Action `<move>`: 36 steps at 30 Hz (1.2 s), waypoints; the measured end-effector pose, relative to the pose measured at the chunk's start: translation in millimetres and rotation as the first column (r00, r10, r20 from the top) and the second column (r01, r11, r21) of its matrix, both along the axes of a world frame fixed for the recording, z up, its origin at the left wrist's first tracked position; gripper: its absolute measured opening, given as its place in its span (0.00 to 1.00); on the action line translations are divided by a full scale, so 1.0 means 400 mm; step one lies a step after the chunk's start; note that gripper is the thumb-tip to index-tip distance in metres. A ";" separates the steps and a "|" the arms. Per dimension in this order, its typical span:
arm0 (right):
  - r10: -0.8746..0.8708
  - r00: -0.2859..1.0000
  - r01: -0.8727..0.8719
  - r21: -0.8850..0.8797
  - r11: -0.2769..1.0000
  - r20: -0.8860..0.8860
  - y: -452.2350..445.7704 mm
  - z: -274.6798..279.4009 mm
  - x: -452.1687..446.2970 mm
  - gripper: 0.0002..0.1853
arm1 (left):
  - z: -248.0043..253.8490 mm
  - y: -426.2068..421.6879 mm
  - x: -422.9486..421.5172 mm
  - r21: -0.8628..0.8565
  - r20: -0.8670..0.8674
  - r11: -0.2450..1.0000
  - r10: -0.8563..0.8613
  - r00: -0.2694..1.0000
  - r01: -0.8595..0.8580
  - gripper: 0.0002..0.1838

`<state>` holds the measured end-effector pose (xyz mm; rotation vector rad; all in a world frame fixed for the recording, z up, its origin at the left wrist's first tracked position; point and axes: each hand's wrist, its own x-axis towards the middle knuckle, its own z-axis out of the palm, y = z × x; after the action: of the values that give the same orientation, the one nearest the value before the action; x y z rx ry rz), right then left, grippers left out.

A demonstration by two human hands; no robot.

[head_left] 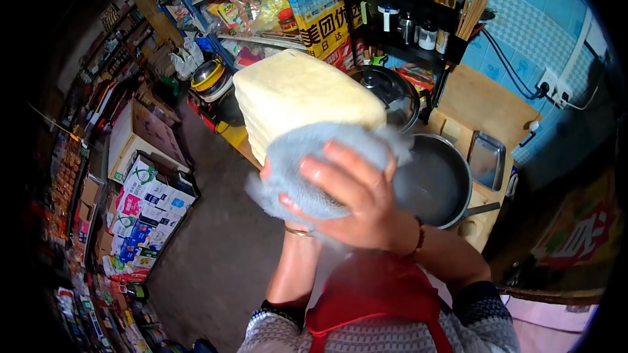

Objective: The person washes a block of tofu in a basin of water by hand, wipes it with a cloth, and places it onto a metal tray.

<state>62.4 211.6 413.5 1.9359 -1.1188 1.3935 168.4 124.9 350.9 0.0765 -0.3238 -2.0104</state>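
Note:
A large pale yellow block (pixel 301 88) with rounded edges and a layered-looking side fills the middle of the view; its kind I cannot make out. Against its near end is a fluffy grey-blue cloth (pixel 288 150). My right hand (pixel 350 189) presses on the cloth, its fingers bent over it and blurred. Most of my left hand (pixel 265 170) is hidden behind the cloth; a fingertip shows at the cloth's left edge, above a wrist with a gold bracelet. What supports the block from below is hidden.
Right of the block stands a wide metal pan (pixel 432 180) with a handle, beyond it a lidded pot (pixel 383 91). A metal tray (pixel 487 157) lies at the right. Cartons (pixel 147 216) and loaded shelves (pixel 65 176) line the left, beside bare floor (pixel 209 235).

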 end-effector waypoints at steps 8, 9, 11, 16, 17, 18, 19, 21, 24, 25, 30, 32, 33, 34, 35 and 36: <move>0.490 0.542 -0.685 0.022 0.728 0.683 0.031 -0.230 -0.090 0.20 | 0.025 0.001 0.024 0.137 -0.178 0.977 -0.140 0.974 0.166 0.27; 0.523 0.116 -0.808 -0.226 0.544 0.845 0.022 -0.216 -0.107 0.20 | 0.027 -0.002 0.023 0.129 -0.301 0.950 -0.237 0.924 0.286 0.28; 0.391 0.822 -0.442 0.030 0.897 0.414 -0.006 -0.211 -0.135 0.24 | 0.008 -0.003 0.006 0.059 -0.384 0.920 -0.336 0.860 0.387 0.27; 0.488 0.344 -0.786 -0.038 0.617 0.802 -0.035 -0.208 -0.024 0.30 | -0.059 0.008 0.076 0.119 0.088 0.989 -0.096 0.991 0.085 0.29; 0.557 0.195 -0.837 -0.159 0.524 0.807 -0.048 -0.215 -0.026 0.29 | -0.068 0.013 0.089 0.141 0.192 0.990 -0.042 0.980 0.015 0.29; 0.557 0.085 -0.864 -0.217 0.453 0.826 -0.049 -0.221 -0.041 0.28 | -0.075 0.017 0.096 0.145 0.283 0.989 0.001 0.959 -0.043 0.30; 0.520 -0.056 -0.880 -0.288 0.377 0.852 -0.048 -0.220 -0.058 0.27 | -0.079 0.018 0.098 0.125 0.357 0.989 0.033 0.933 -0.083 0.30; 0.315 -0.367 -0.861 -0.447 0.241 0.876 -0.043 -0.200 -0.082 0.25 | -0.024 0.022 0.062 -0.008 0.500 0.994 0.096 0.860 -0.106 0.34; -0.332 -0.697 -0.711 -0.674 0.202 0.636 -0.055 -0.241 -0.111 0.16 | -0.020 -0.025 0.077 0.042 0.571 0.999 -0.046 0.820 0.026 0.35; -0.166 -0.633 -0.770 -0.591 0.242 0.757 -0.043 -0.258 -0.104 0.16 | -0.023 -0.038 0.086 0.115 0.610 0.993 -0.095 0.787 0.030 0.36; 0.163 -0.364 -0.767 -0.394 0.507 0.917 -0.055 -0.286 -0.137 0.17 | -0.062 -0.109 0.121 0.159 0.522 0.922 -0.383 0.762 0.353 0.35; 0.168 -0.369 -0.771 -0.402 0.493 0.914 -0.117 -0.286 -0.157 0.18 | -0.055 -0.140 0.101 0.154 0.608 0.851 -0.482 0.631 0.502 0.36; 0.165 -0.375 -0.776 -0.406 0.482 0.912 -0.138 -0.287 -0.157 0.18 | -0.030 -0.136 0.086 0.140 0.649 0.870 -0.441 0.619 0.473 0.36; 0.153 -0.377 -0.784 -0.403 0.473 0.913 -0.153 -0.286 -0.165 0.18 | -0.028 -0.144 0.075 0.144 0.644 0.868 -0.447 0.621 0.475 0.36; 0.134 -0.382 -0.790 -0.398 0.467 0.915 -0.160 -0.286 -0.167 0.18 | -0.025 -0.153 0.074 0.221 0.661 0.824 -0.520 0.541 0.522 0.36; 0.112 -0.385 -0.791 -0.390 0.471 0.916 -0.160 -0.290 -0.173 0.18 | -0.028 -0.159 0.071 0.297 0.667 0.773 -0.589 0.457 0.561 0.36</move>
<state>-6.9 147.7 297.5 1.2905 -0.9616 4.0388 196.8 61.1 339.8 0.9547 -0.9412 -2.5951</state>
